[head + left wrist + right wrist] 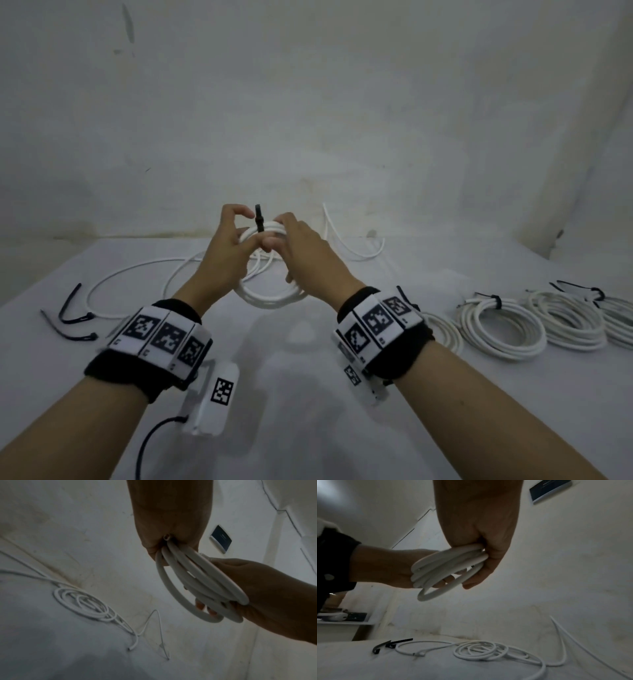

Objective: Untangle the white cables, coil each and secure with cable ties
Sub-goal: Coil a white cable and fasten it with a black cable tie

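With the right hand (301, 245) clamping the coiled white cable (270, 294), the left hand (222, 246), gripping the coil too, should cinch the black cable tie (259, 219) snug at 12 o'clock.

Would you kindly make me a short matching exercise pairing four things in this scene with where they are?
Things:
1. coil being tied
2. spare ties
3. finished coils
4. loose cable

Places:
A. table, far right
B. held in both hands
C. table, far left
D. sprawled on the table behind the hands

Pairs: 1-B, 2-C, 3-A, 4-D
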`<action>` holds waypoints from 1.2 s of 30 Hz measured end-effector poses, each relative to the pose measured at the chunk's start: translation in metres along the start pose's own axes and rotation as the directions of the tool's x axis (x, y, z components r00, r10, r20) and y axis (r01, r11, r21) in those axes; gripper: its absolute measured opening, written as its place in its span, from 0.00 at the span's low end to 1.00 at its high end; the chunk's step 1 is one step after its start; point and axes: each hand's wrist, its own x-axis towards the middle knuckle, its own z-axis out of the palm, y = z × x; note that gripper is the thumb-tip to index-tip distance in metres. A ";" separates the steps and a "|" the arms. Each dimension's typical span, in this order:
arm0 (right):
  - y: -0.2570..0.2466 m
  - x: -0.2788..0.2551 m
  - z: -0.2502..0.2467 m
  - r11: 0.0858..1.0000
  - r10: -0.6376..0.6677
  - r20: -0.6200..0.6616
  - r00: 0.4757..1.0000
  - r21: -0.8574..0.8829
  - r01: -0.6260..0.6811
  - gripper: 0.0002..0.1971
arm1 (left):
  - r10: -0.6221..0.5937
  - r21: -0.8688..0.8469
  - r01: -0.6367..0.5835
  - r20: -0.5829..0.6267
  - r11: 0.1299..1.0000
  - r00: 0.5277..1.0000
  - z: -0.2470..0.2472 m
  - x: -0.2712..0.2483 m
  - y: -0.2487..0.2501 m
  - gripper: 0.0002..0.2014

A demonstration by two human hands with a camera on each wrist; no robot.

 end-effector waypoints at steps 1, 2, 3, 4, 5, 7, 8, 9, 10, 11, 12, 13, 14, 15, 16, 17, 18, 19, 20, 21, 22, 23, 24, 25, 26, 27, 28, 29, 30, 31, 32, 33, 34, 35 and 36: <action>0.003 -0.002 -0.005 0.998 0.023 0.035 0.999 -0.061 -0.021 0.15 | -0.041 -0.022 0.042 0.006 0.999 0.999 0.007 0.000 -0.003 0.15; 0.008 -0.005 -0.011 0.993 0.048 0.082 0.995 -0.116 -0.039 0.14 | -0.084 -0.046 0.085 0.023 0.995 0.996 0.013 0.000 -0.008 0.15; 0.013 -0.009 -0.017 0.985 0.077 0.132 0.988 -0.165 -0.055 0.13 | -0.121 -0.064 0.124 0.049 0.990 0.991 0.020 0.000 -0.012 0.14; 0.018 -0.014 -0.023 0.975 0.114 0.178 0.978 -0.208 -0.076 0.11 | -0.148 -0.074 0.154 0.077 0.985 0.986 0.028 0.000 -0.016 0.14; 0.023 -0.020 -0.028 0.964 0.150 0.209 0.966 -0.249 -0.096 0.10 | -0.163 -0.076 0.171 0.098 0.982 0.982 0.035 0.000 -0.016 0.13; 0.033 -0.029 -0.036 0.936 0.193 0.189 0.963 -0.331 -0.123 0.14 | -0.172 -0.082 0.181 0.108 0.980 0.979 0.051 0.000 -0.013 0.14; 0.039 -0.032 -0.041 0.924 0.195 0.146 0.970 -0.360 -0.132 0.16 | -0.169 -0.082 0.178 0.108 0.981 0.980 0.060 0.002 -0.012 0.15; 0.047 -0.034 -0.046 0.916 0.193 0.104 0.976 -0.374 -0.142 0.17 | -0.161 -0.079 0.171 0.119 0.982 0.980 0.069 0.003 -0.007 0.16; 0.056 -0.036 -0.053 0.913 0.204 0.077 0.976 -0.375 -0.161 0.18 | -0.162 -0.056 0.173 0.153 0.983 0.975 0.080 0.004 -0.006 0.18; 0.067 -0.039 -0.062 0.908 0.230 0.058 0.972 -0.372 -0.193 0.18 | -0.160 -0.015 0.167 0.215 0.986 0.963 0.091 0.003 -0.004 0.22; 0.079 -0.043 -0.071 0.902 0.264 0.047 0.963 -0.367 -0.229 0.17 | -0.150 0.067 0.136 0.300 0.988 0.942 0.102 0.002 -0.006 0.29; 0.092 -0.048 -0.081 0.892 0.298 0.044 0.953 -0.368 -0.262 0.15 | -0.134 0.172 0.070 0.397 0.983 0.908 0.114 0.000 -0.009 0.37; 0.106 -0.053 -0.090 0.880 0.329 0.048 0.943 -0.379 -0.288 0.14 | -0.131 0.261 0.000 0.486 0.965 0.864 0.126 -0.003 -0.012 0.46; 0.118 -0.058 -0.098 0.866 0.355 0.053 0.934 -0.394 -0.307 0.13 | -0.145 0.324 -0.045 0.539 0.945 0.829 0.139 -0.006 -0.016 0.53; 0.130 -0.063 -0.103 0.853 0.375 0.051 0.926 -0.410 -0.323 0.11 | -0.163 0.357 -0.057 0.556 0.932 0.815 0.152 -0.008 -0.022 0.56; 0.140 -0.068 -0.108 0.847 0.386 0.041 0.922 -0.411 -0.336 0.10 | -0.149 0.348 -0.066 0.555 0.935 0.818 0.165 -0.008 -0.027 0.56; 0.148 -0.072 -0.112 0.848 0.389 0.023 0.921 -0.399 -0.348 0.09 | -0.134 0.323 -0.063 0.553 0.944 0.822 0.177 -0.006 -0.034 0.56; 0.155 -0.077 -0.115 0.847 0.387 0.005 0.922 -0.398 -0.353 0.09 | -0.135 0.314 -0.054 0.551 0.948 0.824 0.187 -0.006 -0.037 0.56; 0.162 -0.081 -0.117 0.835 0.385 0.002 0.923 -0.427 -0.347 0.09 | -0.153 0.327 -0.045 0.553 0.944 0.819 0.196 -0.004 -0.041 0.55; 0.168 -0.084 -0.119 0.814 0.398 0.022 0.917 -0.469 -0.342 0.11 | -0.168 0.351 -0.050 0.564 0.935 0.809 0.202 -0.005 -0.041 0.54; 0.172 -0.087 -0.120 0.793 0.428 0.053 0.902 -0.501 -0.346 0.12 | -0.194 0.379 -0.047 0.573 0.924 0.796 0.207 -0.005 -0.043 0.53; 0.176 -0.090 -0.120 0.778 0.456 0.078 0.886 -0.518 -0.355 0.14 | -0.224 0.412 -0.043 0.577 0.910 0.785 0.210 -0.006 -0.044 0.52; 0.180 -0.094 -0.120 0.772 0.488 0.102 0.867 -0.513 -0.374 0.15 | -0.250 0.444 -0.042 0.576 0.895 0.778 0.213 -0.007 -0.046 0.49; 0.183 -0.096 -0.120 0.769 0.522 0.141 0.841 -0.504 -0.393 0.15 | -0.269 0.477 -0.051 0.578 0.877 0.770 0.216 -0.009 -0.046 0.45; 0.187 -0.099 -0.120 0.764 0.549 0.190 0.814 -0.509 -0.397 0.15 | -0.282 0.503 -0.066 0.583 0.862 0.762 0.219 -0.010 -0.047 0.40; 0.190 -0.102 -0.120 0.766 0.559 0.224 0.798 -0.507 -0.394 0.15 | -0.291 0.520 -0.079 0.590 0.851 0.753 0.221 -0.013 -0.048 0.37; 0.193 -0.106 -0.119 0.775 0.562 0.240 0.792 -0.489 -0.401 0.13 | -0.303 0.533 -0.085 0.597 0.842 0.743 0.223 -0.015 -0.049 0.36; 0.196 -0.109 -0.118 0.779 0.568 0.251 0.784 -0.471 -0.413 0.11 | -0.314 0.544 -0.092 0.605 0.834 0.732 0.225 -0.017 -0.049 0.36; 0.197 -0.111 -0.116 0.777 0.581 0.259 0.771 -0.461 -0.430 0.09 | -0.326 0.556 -0.101 0.613 0.825 0.720 0.227 -0.019 -0.049 0.38; 0.196 -0.113 -0.116 0.768 0.595 0.274 0.756 -0.470 -0.434 0.09 | -0.341 0.572 -0.106 0.616 0.813 0.710 0.228 -0.021 -0.048 0.40; 0.195 -0.114 -0.116 0.752 0.618 0.289 0.731 -0.489 -0.442 0.11 | -0.361 0.588 -0.102 0.615 0.802 0.701 0.229 -0.021 -0.048 0.42; 0.192 -0.115 -0.117 0.730 0.647 0.303 0.700 -0.510 -0.455 0.16 | -0.383 0.601 -0.091 0.611 0.794 0.693 0.229 -0.022 -0.047 0.45; 0.190 -0.115 -0.117 0.708 0.671 0.317 0.670 -0.545 -0.450 0.21 | -0.403 0.608 -0.073 0.607 0.791 0.685 0.229 -0.022 -0.046 0.48; 0.186 -0.115 -0.117 0.691 0.684 0.334 0.649 -0.581 -0.429 0.27 | -0.423 0.613 -0.056 0.605 0.788 0.674 0.228 -0.024 -0.045 0.50; 0.183 -0.115 -0.117 0.677 0.700 0.339 0.628 -0.595 -0.432 0.34 | -0.440 0.618 -0.046 0.608 0.785 0.661 0.227 -0.025 -0.043 0.53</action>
